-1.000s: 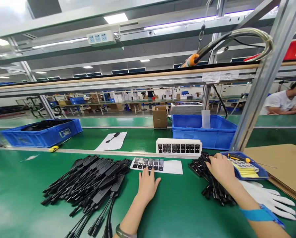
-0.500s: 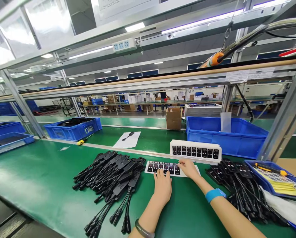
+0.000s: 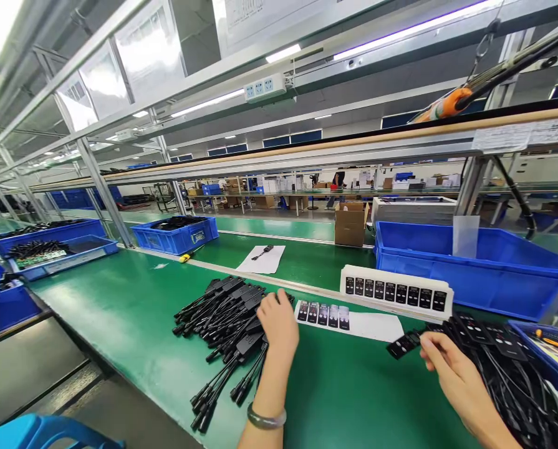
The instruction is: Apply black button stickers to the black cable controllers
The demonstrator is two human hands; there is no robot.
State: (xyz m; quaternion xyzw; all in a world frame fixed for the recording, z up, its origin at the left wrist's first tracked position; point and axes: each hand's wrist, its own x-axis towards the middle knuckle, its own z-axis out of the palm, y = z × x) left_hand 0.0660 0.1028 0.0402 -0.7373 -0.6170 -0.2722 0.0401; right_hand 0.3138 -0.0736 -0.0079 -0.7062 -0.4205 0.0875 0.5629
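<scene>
My right hand [image 3: 451, 368] pinches the end of a black label [image 3: 403, 345] with small white and red marks, just below the right end of the white label sheet [image 3: 375, 325]. Several black labels remain in a row on the sheet's left part. My left hand [image 3: 279, 321] is at the right edge of a pile of black cable adapters [image 3: 227, 312], fingers curved and slightly apart, with no adapter visibly gripped. Under my right hand's far side spreads another pile of black adapters [image 3: 489, 343], their faces carrying printed labels.
A white strip holder [image 3: 395, 274] with a row of black labels stands behind the sheet. Blue bins [image 3: 475, 274] sit at the back and left. One adapter lies on a paper [image 3: 272, 263]. A blue tray [image 3: 531, 333] with a screwdriver is at right.
One label has come off the sheet into my right hand, which moved right toward the adapter pile. My left hand left the sheet and moved left to the other pile. The view turned left.
</scene>
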